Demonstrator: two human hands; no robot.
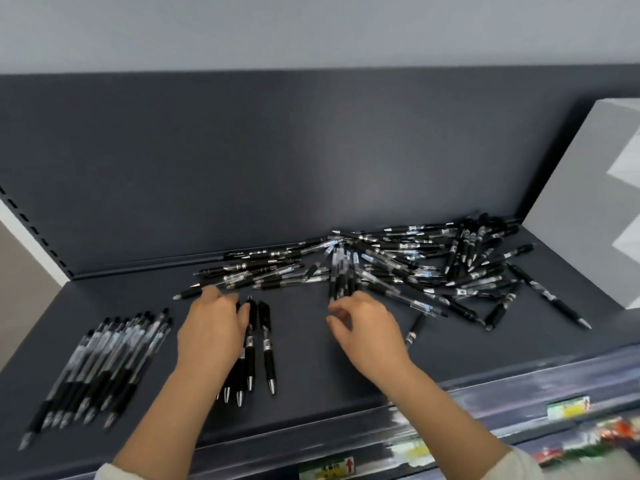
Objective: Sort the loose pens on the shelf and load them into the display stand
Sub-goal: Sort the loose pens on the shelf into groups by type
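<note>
A person's left hand (pixel 211 327) lies palm down on a small row of black pens (pixel 258 344) near the front of a dark grey shelf (pixel 311 382), its fingers bent over their upper ends and its thumb against one barrel, while the pens' metal tips point toward the camera. The right hand (pixel 367 327) hovers just beside it, fingers loosely curled and holding nothing, the fingertips (pixel 330 310) at the near edge of a large tangled pile of loose pens (pixel 398 265) that sprawls across the right half of the shelf up to the back panel (pixel 277 150). A single pen (pixel 414 329) lies apart from the pile, just right of that hand. At far left, well clear of both hands, a tidy sorted batch of clear-barrelled pens (pixel 100 362) lies side by side, tips toward the shelf's front edge. A pale grey box (pixel 588 202) stands at the right end of the shelf, and blurred price labels (pixel 568 407) run along the rail below.
</note>
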